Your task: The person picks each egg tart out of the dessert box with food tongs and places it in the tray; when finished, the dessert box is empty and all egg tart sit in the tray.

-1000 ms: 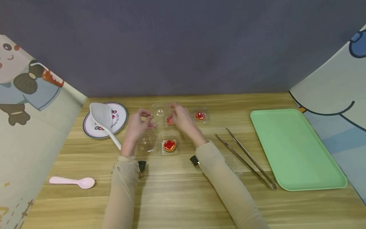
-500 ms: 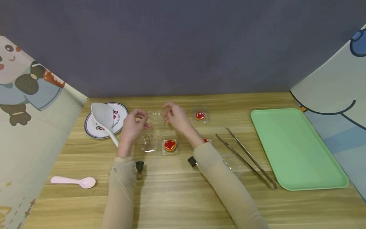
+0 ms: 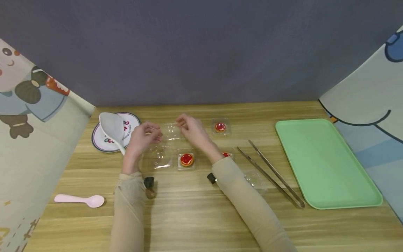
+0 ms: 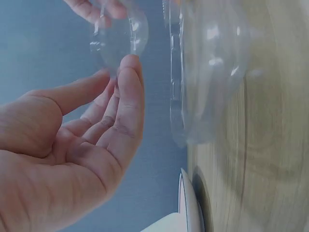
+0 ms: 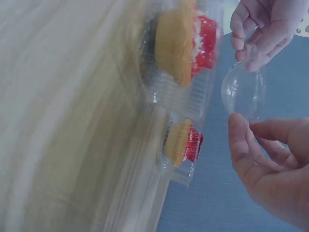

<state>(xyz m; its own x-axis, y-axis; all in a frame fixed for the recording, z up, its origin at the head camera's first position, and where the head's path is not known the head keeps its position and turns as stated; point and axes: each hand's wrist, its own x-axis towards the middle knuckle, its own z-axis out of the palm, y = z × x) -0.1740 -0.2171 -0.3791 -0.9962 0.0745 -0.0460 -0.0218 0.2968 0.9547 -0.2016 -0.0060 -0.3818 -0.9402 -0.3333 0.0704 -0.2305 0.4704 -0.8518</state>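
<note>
My left hand (image 3: pixel 145 138) and right hand (image 3: pixel 195 131) face each other at the back of the table. Between them hangs a clear plastic lid (image 3: pixel 171 131), domed, above the table. Left thumb and fingers pinch one edge of the lid (image 4: pixel 118 41); those of the right pinch the opposite edge. Just in front, a red-topped tart (image 3: pixel 187 160) sits in a clear box, whose domed lid (image 3: pixel 162 157) lies folded open at its left. Right of my right hand is another boxed tart (image 3: pixel 220 127). A third tart (image 3: pixel 225 154) shows partly beside my right sleeve.
A white ladle (image 3: pixel 111 127) lies across a patterned plate (image 3: pixel 133 134) at left. Closer are a pink spoon (image 3: pixel 94 201) and two black-ended items (image 3: pixel 149 182) beside the sleeves. Metal tongs (image 3: pixel 272 175) and a green tray (image 3: pixel 329 164) lie at right.
Both hands have shifted left, carrying the lid with them; the left hand moved farther. The tart seen by my right fingers a second ago is hidden in the head view.
</note>
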